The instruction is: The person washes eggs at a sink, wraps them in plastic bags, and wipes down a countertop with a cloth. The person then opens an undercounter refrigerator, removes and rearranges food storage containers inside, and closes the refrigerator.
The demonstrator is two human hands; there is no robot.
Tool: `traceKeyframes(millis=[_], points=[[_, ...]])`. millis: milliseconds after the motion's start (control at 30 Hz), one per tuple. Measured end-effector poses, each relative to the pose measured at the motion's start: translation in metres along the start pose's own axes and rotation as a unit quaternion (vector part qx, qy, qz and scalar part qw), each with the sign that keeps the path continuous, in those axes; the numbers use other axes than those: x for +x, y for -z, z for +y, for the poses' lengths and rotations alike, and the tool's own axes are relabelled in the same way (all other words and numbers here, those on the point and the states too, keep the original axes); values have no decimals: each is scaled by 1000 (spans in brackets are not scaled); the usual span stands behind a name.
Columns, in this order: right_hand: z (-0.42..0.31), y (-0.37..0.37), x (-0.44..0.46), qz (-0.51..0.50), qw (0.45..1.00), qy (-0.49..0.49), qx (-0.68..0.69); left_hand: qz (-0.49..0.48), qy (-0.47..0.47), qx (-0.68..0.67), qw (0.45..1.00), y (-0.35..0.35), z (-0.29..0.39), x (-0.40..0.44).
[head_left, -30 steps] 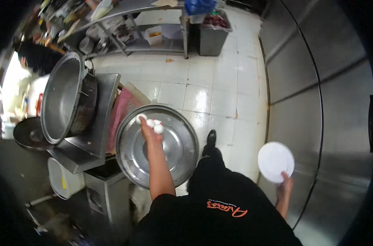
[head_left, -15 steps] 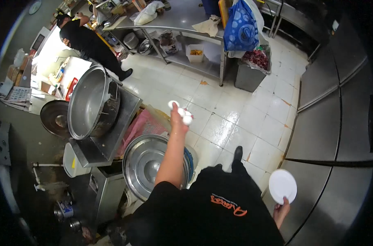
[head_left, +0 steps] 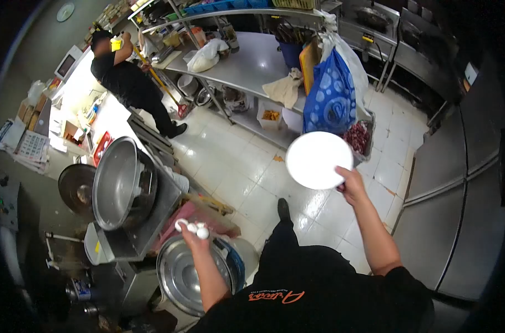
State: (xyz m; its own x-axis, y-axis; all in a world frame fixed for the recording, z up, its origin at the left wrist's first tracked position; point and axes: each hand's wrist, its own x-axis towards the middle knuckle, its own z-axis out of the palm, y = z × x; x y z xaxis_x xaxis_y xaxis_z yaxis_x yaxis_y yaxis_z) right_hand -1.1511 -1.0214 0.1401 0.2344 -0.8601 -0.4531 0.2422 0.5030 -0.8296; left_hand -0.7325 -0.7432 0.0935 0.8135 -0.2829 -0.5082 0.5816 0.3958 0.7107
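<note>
My left hand (head_left: 195,240) is closed around several white eggs (head_left: 202,233), which stick out past the fingers. It is above the rim of a large round metal basin or lid (head_left: 175,283). On the other side, my right hand (head_left: 351,186) grips a round white plate (head_left: 318,161) by its edge. The plate is out in front of me over the tiled floor, its bare face turned up toward the camera. Part of the right hand's fingers is hidden behind the plate.
A big metal pot (head_left: 112,186) stands at left on a steel stand. Ahead is a steel table (head_left: 247,64) with a blue bag (head_left: 330,94) hanging at its end, above a bin. Steel doors (head_left: 435,233) line the right. A person in black (head_left: 133,83) stands at far left.
The plate has come up and forward from low at my right side. My left hand with the eggs is now lower and further left in view. The view has shifted as I step.
</note>
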Motion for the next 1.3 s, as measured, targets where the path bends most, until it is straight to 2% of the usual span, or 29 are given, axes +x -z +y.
traceKeyframes(millis=[33,167,233,300,367,400,500,533,633,667,767,833,867,900,967,1000,1033,1100,1133,1233,1267,1300], points=[[-3,-25,35,-51,998,-18,30,19,6,-6,1000,-12,-6,4],[-12,-141,176,-105,992,-21,67,9,21,-27,999,-47,-35,61],[-16,-196,255,-53,994,-62,69,-15,32,-41,999,-61,-57,105],[-25,-239,327,-50,991,-71,99,10,44,18,999,-117,-63,113],[-39,-273,389,-14,996,-70,54,-23,111,44,993,-160,-65,125],[-42,-284,418,4,997,-73,33,-39,143,60,987,-182,-65,130],[-39,-298,499,46,992,-108,47,-90,103,99,986,-255,-70,136],[-40,-298,514,37,990,-107,80,-152,111,90,978,-266,-78,150],[-44,-295,543,65,990,-123,28,-211,166,96,959,-325,-89,168],[-44,-294,548,63,989,-124,44,-243,194,86,946,-342,-95,175],[-44,-288,542,60,987,-127,84,-322,204,94,920,-400,-110,171],[-41,-276,515,11,991,-133,27,-371,259,83,888,-419,-139,191],[-42,-272,486,-55,990,-126,-18,-394,283,77,871,-428,-149,195],[-48,-271,450,-121,984,-117,-64,-377,244,105,887,-451,-146,175],[-66,-271,381,-270,950,-152,-36,-435,220,125,864,-477,-148,158],[-68,-263,358,-280,948,-152,-30,-421,213,138,871,-467,-180,179],[-73,-250,342,-283,948,-144,-22,-422,226,134,868,-475,-182,169],[-86,-228,322,-264,953,-111,-95,-426,253,138,858,-488,-175,143],[-103,-217,313,-234,944,-107,-206,-466,277,127,831,-486,-183,143],[-145,-203,281,-156,899,-40,-407,-477,331,139,802,-492,-197,127],[-153,-195,273,-164,889,32,-425,-458,325,144,814,-496,-194,113],[-162,-187,265,-149,887,75,-430,-468,347,136,801,-497,-196,112]])
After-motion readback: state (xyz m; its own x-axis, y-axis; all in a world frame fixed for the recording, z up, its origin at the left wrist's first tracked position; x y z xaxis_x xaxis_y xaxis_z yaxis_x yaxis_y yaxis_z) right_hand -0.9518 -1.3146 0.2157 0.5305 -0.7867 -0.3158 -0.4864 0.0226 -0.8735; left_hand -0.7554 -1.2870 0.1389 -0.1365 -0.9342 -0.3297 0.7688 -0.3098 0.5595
